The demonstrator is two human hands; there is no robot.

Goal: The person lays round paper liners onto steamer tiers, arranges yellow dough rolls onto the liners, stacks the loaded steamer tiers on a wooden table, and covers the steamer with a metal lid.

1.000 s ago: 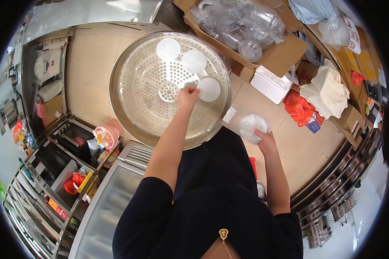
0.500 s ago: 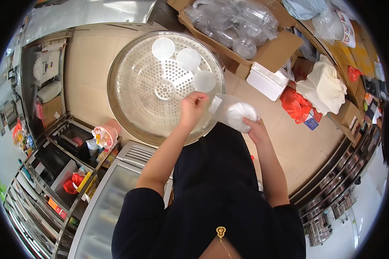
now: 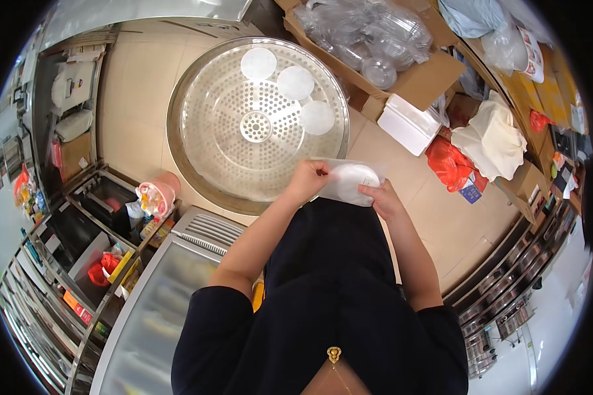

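One clear plastic bag [image 3: 339, 192], holding round white sheets [image 3: 358, 176], was held up at the near right edge of the perforated metal tray, above the person's lap [image 3: 329, 234]. One left hand [image 3: 308, 182]: thumb and fingertips pinched together at the bag's left end. One right hand [image 3: 383, 199]: thumb laid over the bag's right side, gripping it, the fingers partly hidden beneath.

One large round perforated metal tray [image 3: 227, 161], raised rim, lay beyond the hands. Three white discs [image 3: 296, 83] rested in it, in a curved row from the far edge to the right side.

To the right: one open cardboard box [image 3: 431, 82] with clear plastic containers [image 3: 379, 71]; nearer, one white box [image 3: 407, 125], one red plastic bag [image 3: 448, 163] and, beside it, one cream cloth [image 3: 491, 139]. To the left: one pink bin [image 3: 170, 187], filled with mixed scraps, and one grey appliance [image 3: 207, 228] with a slatted top panel. Below all: tan floor tiles [image 3: 138, 99].
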